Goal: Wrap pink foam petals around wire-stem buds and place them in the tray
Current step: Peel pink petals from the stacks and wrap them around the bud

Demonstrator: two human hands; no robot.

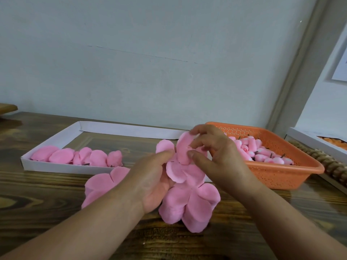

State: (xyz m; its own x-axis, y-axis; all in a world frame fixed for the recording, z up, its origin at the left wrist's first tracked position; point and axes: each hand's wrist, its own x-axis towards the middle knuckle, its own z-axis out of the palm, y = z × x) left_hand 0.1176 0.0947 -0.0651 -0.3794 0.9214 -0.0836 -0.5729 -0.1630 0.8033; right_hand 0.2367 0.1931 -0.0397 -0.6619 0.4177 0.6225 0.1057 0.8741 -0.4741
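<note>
- White tray, far left, is holding about six wrapped flowers.
- Left hand is cradling a petal piece, fingers curled under it.
- Right hand is pinching one petal.
- Orange basket, right, is holding many buds.

- Soft, even, diffuse light; source not visible.
- Faint soft shadows under the forearms on the wooden table.
- Mild sheen on the tabletop, no harsh glare.
- Slight overall softness; right hand fingers a bit blurred.
- Wide-angle bending at right edge: door frame leans.
</note>
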